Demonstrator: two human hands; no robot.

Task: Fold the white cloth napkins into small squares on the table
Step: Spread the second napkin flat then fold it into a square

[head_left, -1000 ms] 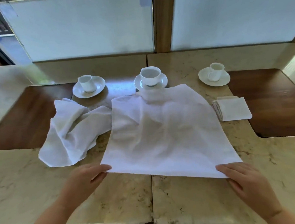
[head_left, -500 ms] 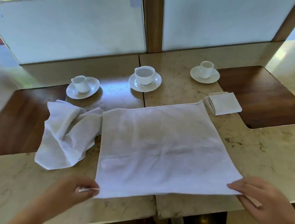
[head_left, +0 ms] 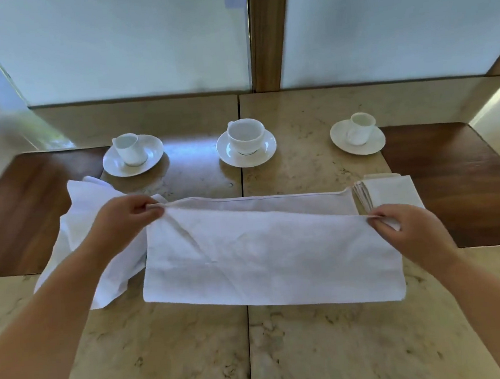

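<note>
A white cloth napkin (head_left: 265, 254) lies on the marble table (head_left: 315, 348), its near half doubled over toward the far edge. My left hand (head_left: 125, 220) pinches the top layer's left corner, close to the far left corner. The top layer's right corner is pinched by my right hand (head_left: 407, 227), a little short of the far edge. A crumpled white napkin (head_left: 81, 229) lies at the left, partly behind my left arm. A napkin folded into a small square (head_left: 389, 191) rests at the right, just beyond my right hand.
Three white cups on saucers stand in a row at the back: left (head_left: 132, 153), middle (head_left: 246, 141), right (head_left: 358, 134). Dark wooden insets (head_left: 451, 182) flank the marble on both sides. A frosted window with a wooden post (head_left: 266, 32) closes off the back.
Both hands have lifted the napkin's near corners and carried them away from me over the cloth, folding it roughly in half. The view has tilted down slightly.
</note>
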